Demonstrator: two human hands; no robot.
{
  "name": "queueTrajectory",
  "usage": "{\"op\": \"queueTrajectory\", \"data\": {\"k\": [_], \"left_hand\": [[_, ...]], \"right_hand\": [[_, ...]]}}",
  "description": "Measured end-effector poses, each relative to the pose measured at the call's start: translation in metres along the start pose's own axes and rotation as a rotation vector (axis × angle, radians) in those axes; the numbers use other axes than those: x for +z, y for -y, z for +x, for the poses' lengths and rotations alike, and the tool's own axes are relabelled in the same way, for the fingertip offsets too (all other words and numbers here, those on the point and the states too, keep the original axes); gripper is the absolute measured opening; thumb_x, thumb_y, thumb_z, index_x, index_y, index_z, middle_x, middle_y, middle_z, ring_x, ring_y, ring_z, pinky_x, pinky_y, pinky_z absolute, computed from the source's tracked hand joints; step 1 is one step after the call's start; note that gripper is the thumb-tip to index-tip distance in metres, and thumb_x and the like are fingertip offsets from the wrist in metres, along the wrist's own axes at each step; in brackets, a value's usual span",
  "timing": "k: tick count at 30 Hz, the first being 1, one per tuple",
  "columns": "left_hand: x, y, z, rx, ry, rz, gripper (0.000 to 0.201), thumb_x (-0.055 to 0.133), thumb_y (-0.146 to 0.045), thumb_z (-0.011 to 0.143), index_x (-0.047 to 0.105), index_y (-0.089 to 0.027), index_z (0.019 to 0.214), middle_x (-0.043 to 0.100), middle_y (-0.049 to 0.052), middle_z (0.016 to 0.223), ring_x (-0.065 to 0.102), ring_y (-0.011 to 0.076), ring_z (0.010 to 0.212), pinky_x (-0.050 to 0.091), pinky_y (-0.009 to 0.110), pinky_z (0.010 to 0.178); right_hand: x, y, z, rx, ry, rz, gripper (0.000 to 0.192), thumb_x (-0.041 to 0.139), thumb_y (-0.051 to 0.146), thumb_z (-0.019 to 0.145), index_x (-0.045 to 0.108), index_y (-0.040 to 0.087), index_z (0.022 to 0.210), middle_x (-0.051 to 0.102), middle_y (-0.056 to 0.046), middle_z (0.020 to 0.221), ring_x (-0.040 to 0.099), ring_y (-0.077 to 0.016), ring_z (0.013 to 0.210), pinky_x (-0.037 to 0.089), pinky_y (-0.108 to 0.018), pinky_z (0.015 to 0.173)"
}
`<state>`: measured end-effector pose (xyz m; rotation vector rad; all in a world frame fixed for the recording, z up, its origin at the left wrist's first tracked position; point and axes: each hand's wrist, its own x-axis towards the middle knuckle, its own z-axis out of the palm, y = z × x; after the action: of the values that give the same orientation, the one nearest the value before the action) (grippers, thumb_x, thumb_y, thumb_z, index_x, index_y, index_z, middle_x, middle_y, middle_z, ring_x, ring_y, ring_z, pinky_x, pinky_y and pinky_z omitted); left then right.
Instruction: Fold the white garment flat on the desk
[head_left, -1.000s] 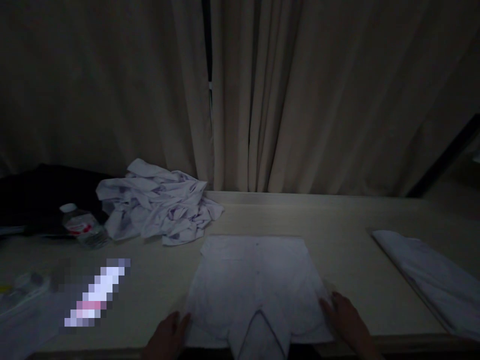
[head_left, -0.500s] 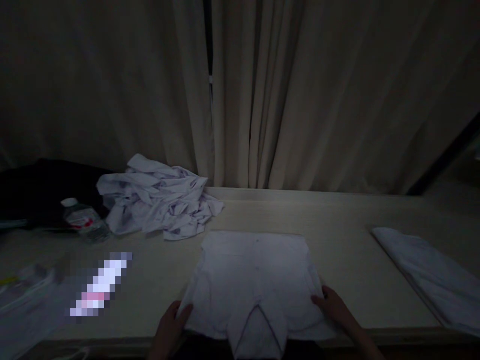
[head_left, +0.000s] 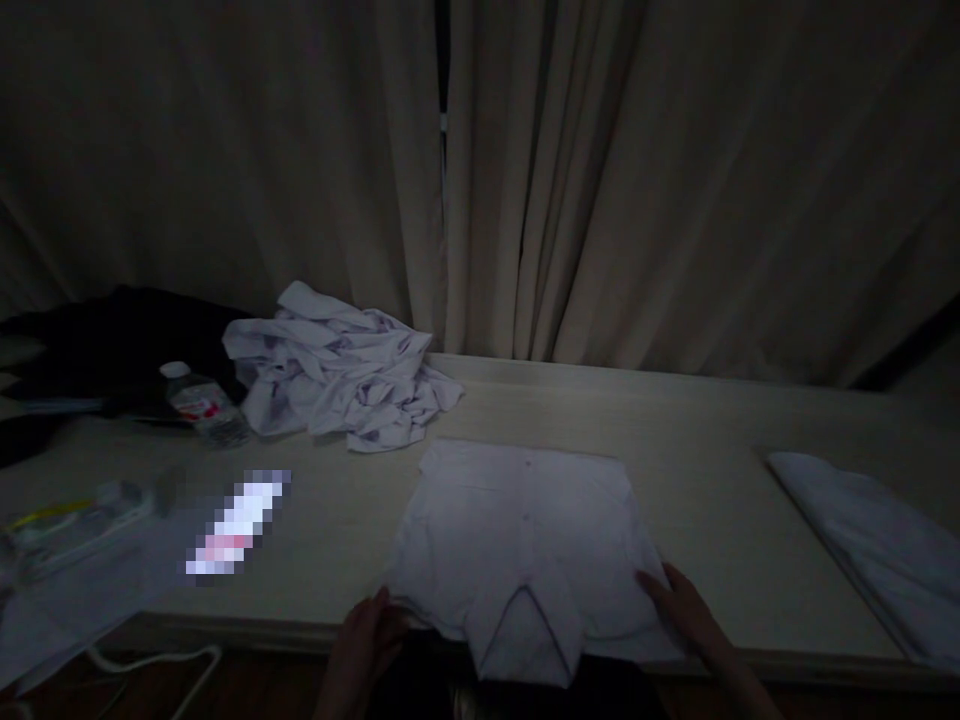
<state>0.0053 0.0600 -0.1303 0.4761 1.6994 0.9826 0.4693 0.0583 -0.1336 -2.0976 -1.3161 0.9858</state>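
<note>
Workpiece location: the white shirt lay front side up at the lower centre of the frame, flat on the table. It was positioned between the two hands, with its body extending away from them toward the middle of the frame.

Orientation: the button line ran up and down the frame. The collar pointed to the bottom of the frame and projected past the table's front edge. The straight far edge of the shirt lay crosswise. Neither direction of the body was clearly the longer, so a long axis could not be told.

Hand state: the hands were well apart. The left hand had its fingers closed around the shirt's lower-left edge. The right hand held the lower-right edge, its thumb on top of the cloth; the fingers beneath were partly hidden.

Relative distance: the collar sat about midway, neither hand being clearly nearer to it. The left hand was lower in the frame, at the table's front edge; the right hand was slightly higher, over the tabletop.

Surroundings: crumpled white cloth lay left of centre, beyond the shirt. Folded white cloth lay at the lower right, apart from the right hand.
</note>
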Motion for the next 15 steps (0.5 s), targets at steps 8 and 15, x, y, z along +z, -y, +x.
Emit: {"op": "queueTrajectory", "data": {"k": [8,15], "left_hand": [[-0.003,-0.069,0.033,0.519,-0.081,0.706,0.043,0.036,-0.053,0.078,0.057,-0.018,0.092,0.067,0.012,0.100,0.064,0.0251,0.092,0.050,0.037,0.084],[0.063,-0.089,0.048,0.708,-0.064,1.323,0.046,0.028,-0.047,0.085,0.057,-0.012,0.089,0.066,0.021,0.095,0.064,0.0321,0.090,0.045,0.044,0.080]], "right_hand": [[-0.009,0.013,0.022,-0.053,-0.258,-0.284,0.049,0.032,0.055,0.080,0.054,0.016,0.100,0.064,-0.016,0.102,0.063,-0.0251,0.093,0.048,-0.037,0.085],[0.029,0.051,0.033,0.000,-0.201,-0.479,0.047,0.023,0.053,0.087,0.051,0.017,0.095,0.065,-0.018,0.099,0.064,-0.0298,0.090,0.047,-0.042,0.076]]}}
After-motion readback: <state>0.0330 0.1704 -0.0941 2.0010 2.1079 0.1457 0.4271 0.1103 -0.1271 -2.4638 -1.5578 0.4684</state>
